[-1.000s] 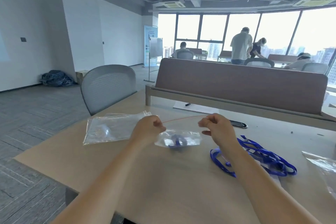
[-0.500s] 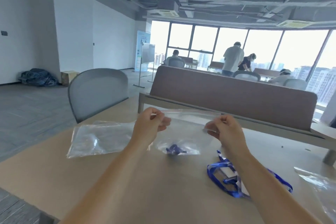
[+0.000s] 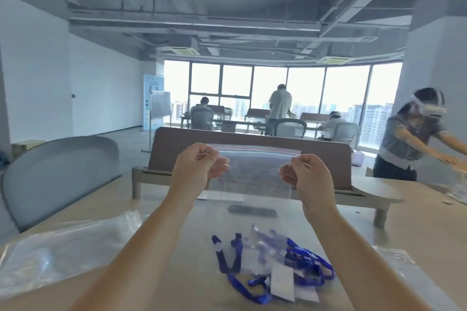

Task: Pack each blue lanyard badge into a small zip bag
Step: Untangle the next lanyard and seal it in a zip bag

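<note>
I hold a clear zip bag (image 3: 254,169) up in the air above the desk. My left hand (image 3: 197,166) pinches its top left corner and my right hand (image 3: 307,177) pinches its top right corner, stretching the red-striped zip edge between them. Below, a short blue lanyard piece (image 3: 228,255) shows blurred behind clear plastic; whether it sits in the bag's lower part I cannot tell. A pile of blue lanyard badges (image 3: 303,266) with white cards lies on the desk under my right forearm.
A large clear plastic bag (image 3: 63,247) lies on the desk at left, another (image 3: 394,257) at right. A dark flat object (image 3: 252,211) rests near the brown divider (image 3: 252,139). A grey chair (image 3: 60,174) stands left. A person wearing a headset (image 3: 414,139) leans over the neighbouring desk.
Both hands have lifted the zip bag from just above the desk to well above it. The view has tilted up and turned right, bringing the person at right into sight.
</note>
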